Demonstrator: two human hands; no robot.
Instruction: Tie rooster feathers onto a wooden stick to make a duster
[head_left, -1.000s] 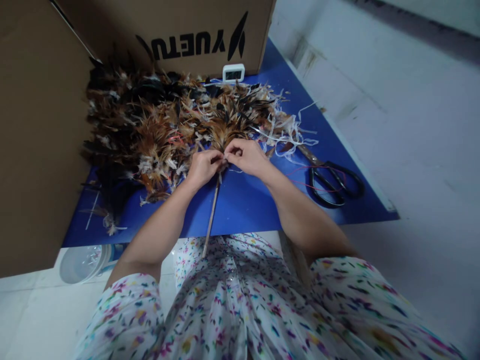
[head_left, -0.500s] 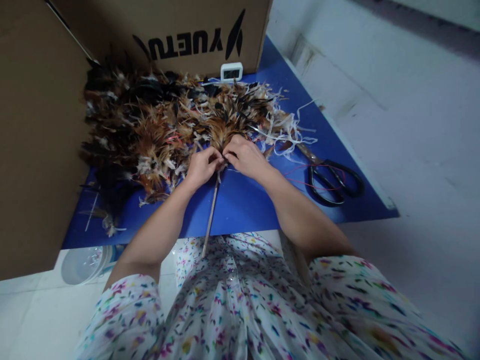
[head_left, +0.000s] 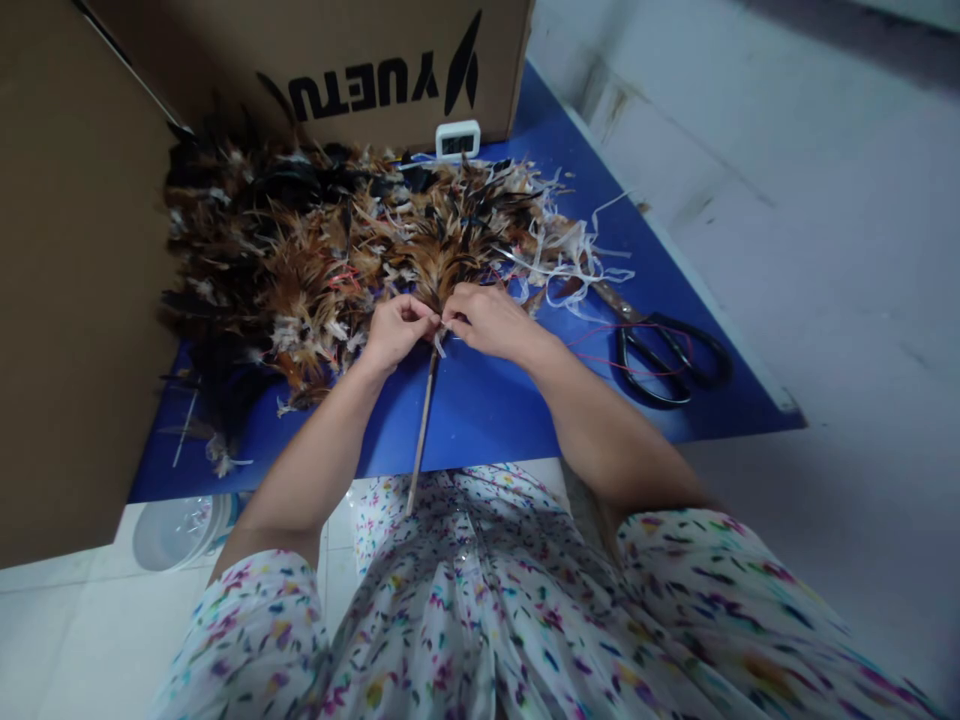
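Observation:
A thin wooden stick (head_left: 422, 430) runs from the table's front edge up to a fan of brown feathers (head_left: 439, 265). Where the two meet, both hands work close together. My left hand (head_left: 397, 332) is closed in a pinch at the feathers' base, just left of the stick. Opposite it, my right hand (head_left: 484, 318) also pinches, its fingertips almost touching the left ones. A short white strip (head_left: 440, 346) pokes out below the fingertips, which seem to grip it; the exact hold is partly hidden.
Loose brown and black feathers (head_left: 292, 270) heap across the blue table (head_left: 480, 420). Black-handled scissors (head_left: 652, 350) lie at right beside tangled white strips (head_left: 570, 250) and red thread. A small white digital clock (head_left: 457, 140) stands before a cardboard box (head_left: 375, 40). Cardboard also rises at left.
My fingertips have drawn slightly down and apart at the feathers' base, and the white strip below them shows more clearly. The view has shifted a little.

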